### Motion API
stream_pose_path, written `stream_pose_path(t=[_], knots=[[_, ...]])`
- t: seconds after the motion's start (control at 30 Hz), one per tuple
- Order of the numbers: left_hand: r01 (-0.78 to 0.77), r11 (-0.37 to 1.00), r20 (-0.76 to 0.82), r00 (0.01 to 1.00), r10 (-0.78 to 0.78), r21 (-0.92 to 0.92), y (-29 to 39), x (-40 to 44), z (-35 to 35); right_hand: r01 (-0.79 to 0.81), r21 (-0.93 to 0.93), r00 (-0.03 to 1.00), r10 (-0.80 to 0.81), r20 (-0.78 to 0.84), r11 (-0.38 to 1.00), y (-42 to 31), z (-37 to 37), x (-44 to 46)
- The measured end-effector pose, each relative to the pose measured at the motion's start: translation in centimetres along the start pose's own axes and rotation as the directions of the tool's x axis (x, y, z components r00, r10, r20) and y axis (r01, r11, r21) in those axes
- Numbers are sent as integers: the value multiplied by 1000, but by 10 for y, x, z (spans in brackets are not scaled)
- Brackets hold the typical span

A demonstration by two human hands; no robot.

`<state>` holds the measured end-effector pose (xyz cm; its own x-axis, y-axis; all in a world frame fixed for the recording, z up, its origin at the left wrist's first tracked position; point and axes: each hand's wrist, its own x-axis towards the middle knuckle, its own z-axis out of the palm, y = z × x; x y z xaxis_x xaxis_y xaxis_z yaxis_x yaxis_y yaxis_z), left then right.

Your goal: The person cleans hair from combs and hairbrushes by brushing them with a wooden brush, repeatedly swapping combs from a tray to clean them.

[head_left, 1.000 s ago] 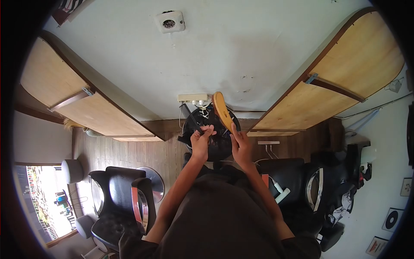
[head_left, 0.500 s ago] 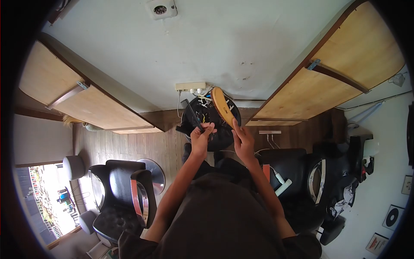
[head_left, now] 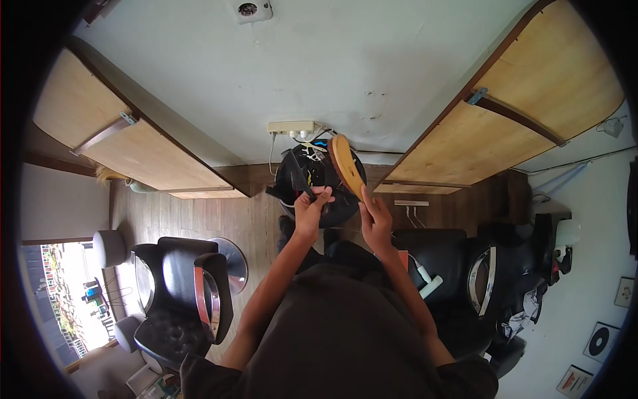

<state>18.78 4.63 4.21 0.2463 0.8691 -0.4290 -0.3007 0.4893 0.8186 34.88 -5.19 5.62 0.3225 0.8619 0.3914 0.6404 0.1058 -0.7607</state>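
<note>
My left hand (head_left: pixel 310 209) is closed on a black comb (head_left: pixel 299 174), which points up and slightly left. In my right hand (head_left: pixel 376 219) is a curved wooden brush (head_left: pixel 346 166), held at its lower end, with dark bristles facing left. Both hands are above a round black container (head_left: pixel 342 211) that holds several small tools and clips, some white and some yellow. The two hands are apart, and the brush leans up and to the left.
A power strip (head_left: pixel 290 126) with plugs and cables is on the wall behind the container. Black salon chairs (head_left: pixel 178 299) stand at both sides. A white hair dryer (head_left: pixel 430 286) lies on the right chair. Wooden panels (head_left: pixel 458 149) flank the wall.
The view has shifted, so the wall socket sits higher in the picture. Both hands keep hold of the comb and the brush, with only slight movement.
</note>
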Motion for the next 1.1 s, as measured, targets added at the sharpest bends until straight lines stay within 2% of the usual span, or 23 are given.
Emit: stream_pose_path(t=[0.07,0.23,0.47,0.63,0.77,0.97,1.1], knots=[[32,999,0,999,-32,-14,-1,-6,6,9,24,1000,-9,-21,1000,-1,0,2],[75,990,5,997,-75,-120,-1,0,6,29,-69,999,-27,30,997,13,-9,-25],[53,993,-33,998,-57,-106,-1,6,3,5,-58,997,0,76,998,18,-31,-43],[18,999,4,1000,-17,-38,-6,4,3,44,-69,999,-44,2,997,8,-17,-18],[-19,997,-16,1000,18,-71,5,2,8,79,-27,997,-79,16,997,10,-8,-17],[-63,991,-39,998,58,-116,16,6,-2,25,-33,998,-23,57,999,15,-14,-38],[-32,998,-31,999,30,-62,12,7,-8,72,-22,996,-73,-59,997,11,-10,-26]])
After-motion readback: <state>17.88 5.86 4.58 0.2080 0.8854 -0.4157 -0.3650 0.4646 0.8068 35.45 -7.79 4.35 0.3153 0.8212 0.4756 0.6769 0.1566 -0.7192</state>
